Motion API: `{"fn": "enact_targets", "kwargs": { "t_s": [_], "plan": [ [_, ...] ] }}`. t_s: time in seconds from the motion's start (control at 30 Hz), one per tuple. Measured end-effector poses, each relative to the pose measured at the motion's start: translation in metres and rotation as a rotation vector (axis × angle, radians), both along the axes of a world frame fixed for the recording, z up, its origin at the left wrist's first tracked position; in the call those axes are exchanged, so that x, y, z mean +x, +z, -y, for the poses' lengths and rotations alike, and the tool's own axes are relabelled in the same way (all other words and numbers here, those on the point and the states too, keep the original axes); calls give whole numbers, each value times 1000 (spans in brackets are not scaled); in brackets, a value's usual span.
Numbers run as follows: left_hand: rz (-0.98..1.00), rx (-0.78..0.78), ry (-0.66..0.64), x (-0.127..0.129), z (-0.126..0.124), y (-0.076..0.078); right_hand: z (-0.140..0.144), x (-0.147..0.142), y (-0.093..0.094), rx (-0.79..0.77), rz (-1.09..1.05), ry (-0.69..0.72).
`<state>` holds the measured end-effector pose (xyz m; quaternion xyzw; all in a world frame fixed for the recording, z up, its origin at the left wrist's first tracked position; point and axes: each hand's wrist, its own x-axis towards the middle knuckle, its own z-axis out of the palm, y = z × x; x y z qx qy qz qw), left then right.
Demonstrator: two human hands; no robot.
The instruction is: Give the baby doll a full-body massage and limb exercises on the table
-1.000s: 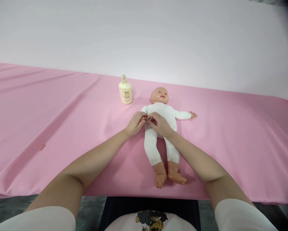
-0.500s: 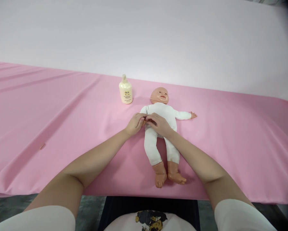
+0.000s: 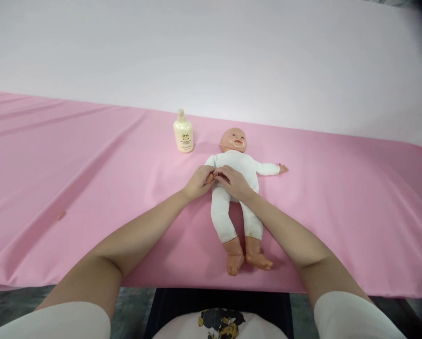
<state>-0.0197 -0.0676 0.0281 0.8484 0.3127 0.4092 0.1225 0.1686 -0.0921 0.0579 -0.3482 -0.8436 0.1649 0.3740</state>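
Observation:
A baby doll [image 3: 242, 163] with a white cloth body lies on its back, head away from me and bare feet towards me. My left hand [image 3: 198, 182] is closed around the doll's hand [image 3: 210, 178] on the left side of its body. My right hand [image 3: 233, 181] reaches over the doll's belly, and its fingertips pinch at the same small hand. The doll's other arm [image 3: 268, 169] stretches out to the right on the cloth.
A cream pump bottle [image 3: 184, 135] stands upright beyond my left hand. Pink cloth [image 3: 101, 179] covers the table, its front edge close to my body. A small pinkish piece [image 3: 61, 215] lies far left. Behind rises a white surface [image 3: 196, 56].
My fingers have shifted slightly, so more of the doll's hand shows between them. The doll and the bottle stay in place.

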Motion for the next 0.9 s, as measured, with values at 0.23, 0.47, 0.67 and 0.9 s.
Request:
{"fn": "enact_targets", "kwargs": {
  "t_s": [0.23, 0.47, 0.67, 0.9],
  "plan": [
    [-12, 60, -14, -1, 0, 1, 0, 1, 0, 37, -41, 36],
    [-34, 77, -33, -2, 0, 1, 2, 0, -1, 67, -36, 37],
    [-13, 56, -35, -1, -2, -4, 2, 0, -2, 63, -37, 19],
    [26, -50, -39, 0, -3, -5, -1, -1, -4, 21, -23, 3]
  ]
}}
